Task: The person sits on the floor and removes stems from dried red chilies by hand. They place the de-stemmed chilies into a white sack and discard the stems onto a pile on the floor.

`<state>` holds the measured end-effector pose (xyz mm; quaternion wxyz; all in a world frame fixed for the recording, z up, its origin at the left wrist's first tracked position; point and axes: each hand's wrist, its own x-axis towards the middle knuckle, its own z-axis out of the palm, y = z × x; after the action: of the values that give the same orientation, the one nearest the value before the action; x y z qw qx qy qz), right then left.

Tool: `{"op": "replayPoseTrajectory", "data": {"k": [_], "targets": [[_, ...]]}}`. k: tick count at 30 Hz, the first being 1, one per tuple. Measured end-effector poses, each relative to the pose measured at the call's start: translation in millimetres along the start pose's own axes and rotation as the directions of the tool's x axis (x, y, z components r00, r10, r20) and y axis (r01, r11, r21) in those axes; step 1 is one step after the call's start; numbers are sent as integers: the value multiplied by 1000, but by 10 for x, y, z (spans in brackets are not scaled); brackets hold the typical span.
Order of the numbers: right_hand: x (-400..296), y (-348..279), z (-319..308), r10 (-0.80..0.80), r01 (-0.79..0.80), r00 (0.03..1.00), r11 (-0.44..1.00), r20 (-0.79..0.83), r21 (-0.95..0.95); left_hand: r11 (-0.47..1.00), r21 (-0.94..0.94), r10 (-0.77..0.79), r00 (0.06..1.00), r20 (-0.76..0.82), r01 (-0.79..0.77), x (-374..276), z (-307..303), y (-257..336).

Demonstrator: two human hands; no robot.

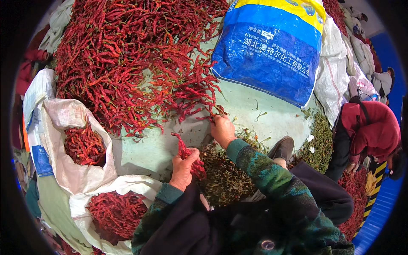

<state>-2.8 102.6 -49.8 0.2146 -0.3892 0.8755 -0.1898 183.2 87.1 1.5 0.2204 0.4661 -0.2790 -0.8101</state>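
My left hand (185, 169) is closed around a small bunch of red dried chili peppers (198, 168), which stick out above and below the fingers. Farther forward, my right hand (222, 130) has its fingertips at a chili on the near edge of a large heap of red chilies (121, 54); whether it grips that chili is hard to tell. A pile of stems and green-brown scraps (226, 178) lies on the floor between my forearms and my legs.
Two open woven sacks, one off-white (63, 111) and one white (79, 207), hold chilies at the left. A blue and yellow sack (267, 54) lies at the upper right. More stems (318, 143) lie right of my shoe (283, 147). A person in red (371, 127) bends over chilies at the right.
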Motion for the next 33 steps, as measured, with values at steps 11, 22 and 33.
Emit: {"op": "replayPoseTrajectory", "data": {"k": [11,22,33], "targets": [[-862,-105,-392,-306,143,929,817,209,559,996,89,-15,1000,-1,15,58,191,-103],[-697,-138,-707,-403,-266,675,649,619,713,984,-61,-164,983,88,170,-65,85,52],[360,-322,-71,-426,441,891,895,157,-75,998,-32,-55,996,-73,52,-95,-228,99]]}}
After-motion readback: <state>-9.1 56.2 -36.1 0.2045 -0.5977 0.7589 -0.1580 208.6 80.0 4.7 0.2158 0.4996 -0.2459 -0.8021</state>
